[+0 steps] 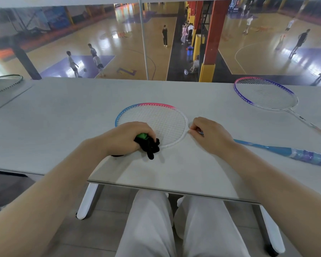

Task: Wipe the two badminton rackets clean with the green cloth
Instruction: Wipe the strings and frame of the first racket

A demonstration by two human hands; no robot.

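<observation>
a: where's the cloth (pixel 146 143) now?

b: bunched in the left hand (pixel 124 138), fingers curled tight round it. a bit of green shows at the knuckles and a dark part hangs out below, lying on the table (pixel 63 115). it sits at the near-left rim of the pink and blue racket (pixel 152 121), the one lying flat in the middle of the table.

a: and the right hand (pixel 209 134)?

b: at the right side of that same racket, where the head meets the shaft. fingertips drawn together, pinching or pressing the frame there — i'd say to keep it from sliding.

a: the second racket (pixel 265 95)?

b: beyond and to the right of the middle one, well apart from both hands. its shaft runs down toward the first racket's taped handle.

a: so how to wipe well from here?

b: my guess — keep the right hand firm at the neck so the head can't turn, then run the cloth round the rim in one long pass, not short dabs. press lightly on the strings; they give. the cloth is balled up, so opening it a little would put more green on the frame. don't forget the shaft and grip.
</observation>
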